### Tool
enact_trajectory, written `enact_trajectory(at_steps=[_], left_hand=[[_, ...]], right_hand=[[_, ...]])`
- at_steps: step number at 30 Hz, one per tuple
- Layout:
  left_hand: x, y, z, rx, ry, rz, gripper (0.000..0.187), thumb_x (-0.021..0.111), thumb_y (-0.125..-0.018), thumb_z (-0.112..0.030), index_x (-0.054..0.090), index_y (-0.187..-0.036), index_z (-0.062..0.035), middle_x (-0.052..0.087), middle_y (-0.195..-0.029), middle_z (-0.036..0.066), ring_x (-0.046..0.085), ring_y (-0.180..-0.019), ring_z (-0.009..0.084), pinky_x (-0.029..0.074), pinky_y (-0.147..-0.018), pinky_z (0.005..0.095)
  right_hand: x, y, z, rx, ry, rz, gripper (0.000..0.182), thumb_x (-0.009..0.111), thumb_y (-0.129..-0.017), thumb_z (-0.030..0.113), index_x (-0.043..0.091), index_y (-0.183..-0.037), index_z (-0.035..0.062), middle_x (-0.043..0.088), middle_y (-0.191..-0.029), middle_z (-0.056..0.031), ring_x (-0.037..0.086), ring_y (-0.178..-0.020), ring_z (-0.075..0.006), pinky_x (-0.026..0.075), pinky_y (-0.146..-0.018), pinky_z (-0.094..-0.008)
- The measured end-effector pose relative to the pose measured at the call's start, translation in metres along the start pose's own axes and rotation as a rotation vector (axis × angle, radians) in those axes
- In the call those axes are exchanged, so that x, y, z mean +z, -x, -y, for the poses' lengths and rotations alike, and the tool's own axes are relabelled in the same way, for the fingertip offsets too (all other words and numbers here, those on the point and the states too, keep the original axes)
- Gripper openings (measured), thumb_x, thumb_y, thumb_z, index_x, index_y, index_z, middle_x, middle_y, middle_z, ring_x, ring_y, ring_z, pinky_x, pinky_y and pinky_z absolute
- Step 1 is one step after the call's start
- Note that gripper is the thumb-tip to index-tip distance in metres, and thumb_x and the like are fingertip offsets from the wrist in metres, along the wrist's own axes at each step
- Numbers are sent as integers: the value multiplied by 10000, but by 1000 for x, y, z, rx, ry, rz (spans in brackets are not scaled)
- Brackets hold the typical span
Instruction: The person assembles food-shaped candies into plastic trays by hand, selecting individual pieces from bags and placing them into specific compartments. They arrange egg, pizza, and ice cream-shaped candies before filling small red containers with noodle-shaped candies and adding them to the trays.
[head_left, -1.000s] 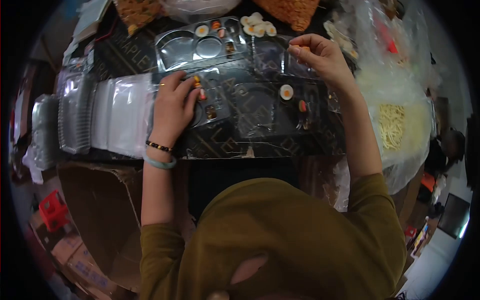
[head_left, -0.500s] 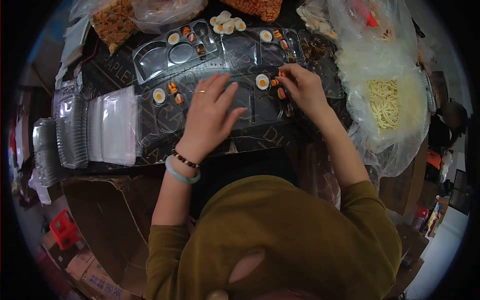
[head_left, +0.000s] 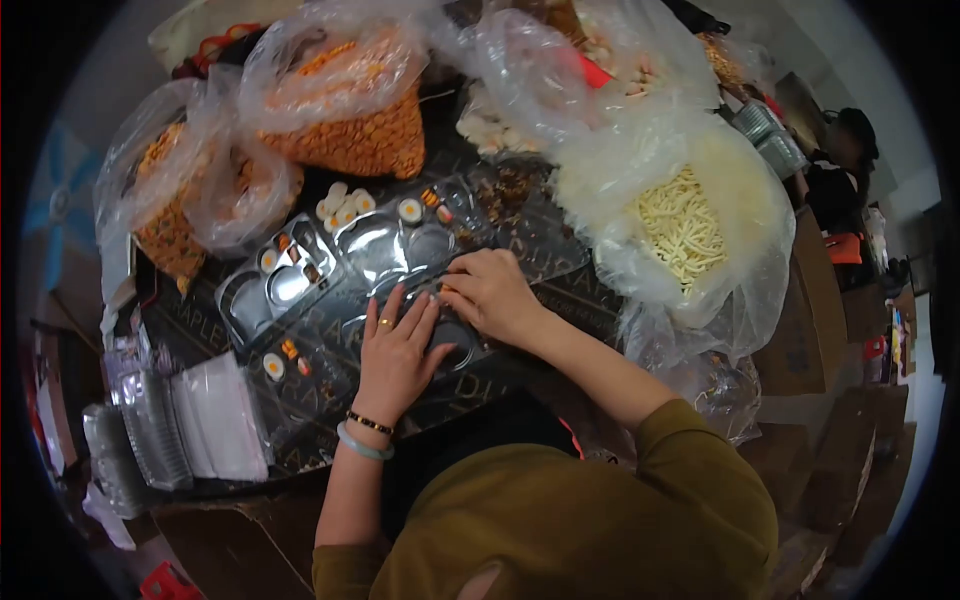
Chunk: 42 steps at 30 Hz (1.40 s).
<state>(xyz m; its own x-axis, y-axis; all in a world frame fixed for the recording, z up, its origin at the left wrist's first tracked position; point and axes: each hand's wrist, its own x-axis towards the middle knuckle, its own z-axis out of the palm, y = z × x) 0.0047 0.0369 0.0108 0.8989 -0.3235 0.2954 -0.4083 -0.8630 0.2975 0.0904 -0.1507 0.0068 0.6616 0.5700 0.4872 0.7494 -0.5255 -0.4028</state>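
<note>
My left hand [head_left: 398, 350], with a ring and bracelets, lies palm down with fingers spread over a clear plastic tray at the front. Close beside it, my right hand [head_left: 490, 295] has its fingers bent together at the same tray; what they hold, if anything, is hidden. Farther left, a fried-egg piece [head_left: 274, 366] sits with small orange and pink pieces. Behind my hands are a clear tray [head_left: 245, 305] at the left and another with an egg piece [head_left: 410, 210]. A small pile of egg pieces [head_left: 343, 206] lies between them.
Bags of orange pieces [head_left: 360, 130] stand at the back left. A bag of pale strips [head_left: 683, 230] lies at the right. Stacked clear trays [head_left: 155, 430] and flat plastic sleeves [head_left: 220, 420] are at the left edge. Cardboard boxes [head_left: 795, 310] stand at the right.
The camera view has turned and shifted, showing more of the bags at the back. My hands are now closer together, and my left hand hides the egg piece in the front tray.
</note>
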Motion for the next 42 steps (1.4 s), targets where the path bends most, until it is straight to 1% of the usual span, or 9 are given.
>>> enact_trajectory(at_steps=[5, 10, 16, 19, 22, 28, 34, 40, 42], left_hand=[[-8, 2, -6, -17, 7, -63, 557, 740, -768, -277, 558, -1239, -42, 530, -1295, 128, 409, -1293, 363, 258, -1087, 564], [-16, 41, -28, -99, -88, -68, 602, 725, -784, -349, 523, -1265, -48, 430, -1393, 191, 324, -1341, 418, 133, -1097, 638], [10, 80, -39, -241, -161, -8, 625, 670, -809, -437, 503, -1292, -76, 318, -1462, 231, 206, -1371, 487, 60, -1075, 691], [16, 84, -38, -265, -201, -14, 624, 644, -821, -424, 482, -1314, -79, 315, -1460, 245, 204, -1371, 494, 62, -1080, 682], [19, 84, -36, -261, -239, -23, 617, 636, -819, -383, 468, -1331, -82, 302, -1472, 244, 213, -1371, 488, 70, -1089, 661], [23, 75, -36, -292, -250, 11, 605, 623, -824, -378, 473, -1327, -76, 314, -1465, 245, 226, -1368, 482, 78, -1092, 656], [19, 74, -39, -315, -243, 37, 594, 610, -830, -373, 478, -1323, -70, 326, -1458, 245, 240, -1365, 476, 85, -1095, 650], [17, 77, -41, -334, -204, 55, 573, 599, -838, -373, 492, -1307, -61, 339, -1447, 247, 251, -1361, 475, 87, -1091, 660], [17, 76, -39, -329, -165, 48, 551, 598, -846, -380, 510, -1281, -54, 345, -1437, 249, 249, -1359, 482, 80, -1078, 691]], right_hand=[[-95, -38, -49, 38, 25, -489, 236, 690, -809, 117, 643, -1022, 28, 638, -1012, -128, 619, -924, -292, 500, -801, -365], [-203, -79, -203, 457, 133, -735, 250, 630, -863, 84, 641, -1094, -9, 668, -998, -131, 656, -877, -192, 512, -758, -292], [-218, -119, -310, 663, 445, -180, 292, 618, -789, 106, 589, -1079, 96, 618, -1047, -186, 599, -1003, -355, 484, -847, -400], [-191, -127, -397, 548, 561, -397, 325, 617, -799, 146, 589, -1123, 143, 564, -1163, -170, 550, -1084, -372, 472, -897, -430], [-189, -144, -423, 737, 688, -345, 358, 599, -824, 212, 573, -1179, 175, 513, -1268, -160, 504, -1162, -389, 458, -932, -460], [-210, -162, -395, 1070, 712, -162, 405, 532, -870, 391, 572, -1190, 145, 568, -1214, -169, 550, -1145, -353, 474, -905, -475], [-209, -149, -439, 811, 831, -185, 350, 517, -881, 384, 617, -1086, 118, 624, -1125, -175, 623, -1000, -368, 506, -828, -471], [-217, -142, -415, 865, 315, -315, 342, 556, -866, 368, 665, -990, 68, 669, -990, -201, 646, -921, -354, 515, -767, -415], [-214, -128, -415, 804, 261, -114, 348, 594, -840, 365, 667, -999, 65, 681, -948, -191, 652, -914, -335, 510, -779, -409]])
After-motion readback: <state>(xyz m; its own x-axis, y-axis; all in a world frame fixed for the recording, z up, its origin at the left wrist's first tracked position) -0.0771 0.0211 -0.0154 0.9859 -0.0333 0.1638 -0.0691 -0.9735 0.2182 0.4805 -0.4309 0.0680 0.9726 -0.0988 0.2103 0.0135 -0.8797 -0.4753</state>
